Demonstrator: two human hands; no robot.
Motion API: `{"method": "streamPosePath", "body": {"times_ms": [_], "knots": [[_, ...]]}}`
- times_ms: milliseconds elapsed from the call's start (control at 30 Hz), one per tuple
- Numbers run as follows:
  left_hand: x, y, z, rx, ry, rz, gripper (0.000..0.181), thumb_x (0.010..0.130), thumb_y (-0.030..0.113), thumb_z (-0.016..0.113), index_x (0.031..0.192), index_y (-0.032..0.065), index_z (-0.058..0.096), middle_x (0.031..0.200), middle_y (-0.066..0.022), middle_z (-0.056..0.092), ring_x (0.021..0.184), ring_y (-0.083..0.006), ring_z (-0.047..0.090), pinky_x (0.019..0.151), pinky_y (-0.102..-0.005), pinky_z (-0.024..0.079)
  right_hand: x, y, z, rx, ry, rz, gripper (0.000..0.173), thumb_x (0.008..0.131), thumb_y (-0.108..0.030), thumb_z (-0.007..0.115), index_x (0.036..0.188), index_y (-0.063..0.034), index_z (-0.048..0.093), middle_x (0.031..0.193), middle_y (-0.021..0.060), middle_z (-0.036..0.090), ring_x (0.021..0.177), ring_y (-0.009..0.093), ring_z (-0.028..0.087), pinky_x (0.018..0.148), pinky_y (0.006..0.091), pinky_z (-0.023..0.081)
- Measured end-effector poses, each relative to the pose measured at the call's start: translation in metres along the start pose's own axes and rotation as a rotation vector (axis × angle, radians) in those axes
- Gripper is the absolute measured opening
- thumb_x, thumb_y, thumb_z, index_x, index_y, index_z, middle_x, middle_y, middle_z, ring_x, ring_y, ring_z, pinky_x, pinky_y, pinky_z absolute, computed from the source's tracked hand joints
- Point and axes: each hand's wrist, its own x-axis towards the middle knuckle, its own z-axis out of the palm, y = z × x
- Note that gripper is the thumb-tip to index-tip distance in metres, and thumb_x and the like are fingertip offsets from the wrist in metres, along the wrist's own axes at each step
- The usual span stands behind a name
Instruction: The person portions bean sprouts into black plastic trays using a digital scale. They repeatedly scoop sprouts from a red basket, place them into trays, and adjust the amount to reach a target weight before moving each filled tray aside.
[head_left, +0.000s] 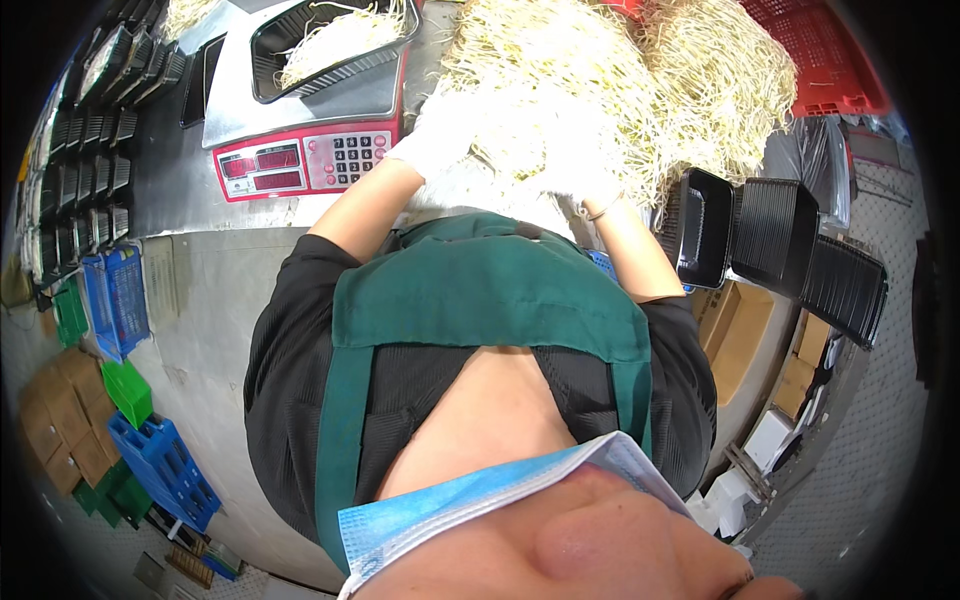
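Observation:
A large heap of bean sprouts (555, 45) lies on the metal table in front of me. My left hand (450, 131), in a white glove, touches the near left side of this heap. My right hand (581, 154), also gloved in white, is among the sprouts across from it, with a band at the wrist. Some sprouts (514, 146) show between both hands. Glare washes out the gloves, so the fingers and any grip are hidden. Left of my hands stands a red-framed digital scale (300, 161), bearing a black plastic tray (330, 79) part-filled with sprouts.
Stacked black trays (776, 229) stand at the right, below a red plastic crate (832, 60). Rows of black trays (90, 172) line the far left. Lower down are a blue crate (116, 300), a blue pallet (165, 469) and cardboard boxes (71, 412).

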Motion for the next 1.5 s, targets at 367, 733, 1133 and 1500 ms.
{"method": "streamPosePath", "body": {"times_ms": [367, 733, 1133, 1500], "knots": [[0.005, 0.016, -0.008, -0.701, 0.244, -0.019, 0.043, 0.088, 0.010, 0.047, 0.131, 0.0076, 0.047, 0.128, -0.0160, 0.053, 0.115, -0.0312, 0.053, 0.095, -0.0368, 0.044, 0.003, -0.002, -0.077, 0.217, 0.150, -0.005, 0.067, 0.076, -0.034, 0.068, 0.131, -0.0025, 0.047, 0.129, 0.0219, 0.051, 0.118, 0.035, 0.051, 0.103, 0.0384, 0.038], [-0.006, 0.017, -0.011, -0.595, -0.209, -0.185, 0.037, 0.090, 0.015, 0.042, 0.124, 0.0072, 0.056, 0.111, -0.0181, 0.062, 0.099, -0.0304, 0.061, 0.084, -0.0374, 0.048, -0.029, 0.014, -0.130, -0.359, -0.221, 0.210, 0.032, 0.080, -0.013, 0.058, 0.111, -0.0121, 0.064, 0.102, 0.0139, 0.066, 0.101, 0.030, 0.059, 0.089, 0.0377, 0.047], [-0.016, 0.018, -0.029, 0.341, 0.051, 0.135, 0.050, 0.083, 0.015, 0.047, 0.133, 0.0054, 0.046, 0.131, -0.0214, 0.046, 0.118, -0.0357, 0.045, 0.098, -0.0474, 0.035, 0.021, 0.001, -0.071, 0.240, -0.112, 0.255, 0.078, 0.065, -0.038, 0.077, 0.130, -0.0050, 0.050, 0.130, 0.0180, 0.052, 0.122, 0.029, 0.046, 0.102, 0.0366, 0.037], [-0.078, 0.046, -0.001, -0.529, -0.298, -0.109, 0.044, 0.088, 0.027, 0.048, 0.123, 0.0005, 0.047, 0.107, -0.0227, 0.060, 0.097, -0.0343, 0.060, 0.082, -0.0379, 0.049, 0.058, -0.066, -0.035, -0.116, -0.111, 0.260, 0.107, 0.061, -0.069, 0.069, 0.137, 0.0008, 0.040, 0.136, 0.0242, 0.044, 0.128, 0.035, 0.040, 0.107, 0.0413, 0.032]]}}
